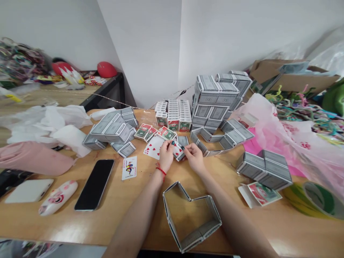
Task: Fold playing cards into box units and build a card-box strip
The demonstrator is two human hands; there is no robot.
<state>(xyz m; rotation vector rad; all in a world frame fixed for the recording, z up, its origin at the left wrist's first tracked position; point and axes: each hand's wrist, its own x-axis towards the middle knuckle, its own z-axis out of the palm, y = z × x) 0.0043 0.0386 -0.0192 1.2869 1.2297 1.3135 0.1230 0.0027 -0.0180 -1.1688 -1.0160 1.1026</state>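
My left hand, with a red string round the wrist, and my right hand meet over the wooden table. Both pinch a small bundle of playing cards between their fingertips. A fan of face-up heart cards lies just left of my left hand. A heart-shaped frame made of folded cards sits between my forearms near the table's front edge. A joker card lies face up to the left.
Stacks of card packs and built card blocks stand at the back. Another card block and an opened pack lie right. A black phone, a white power bank, tape rolls and plastic bags surround them.
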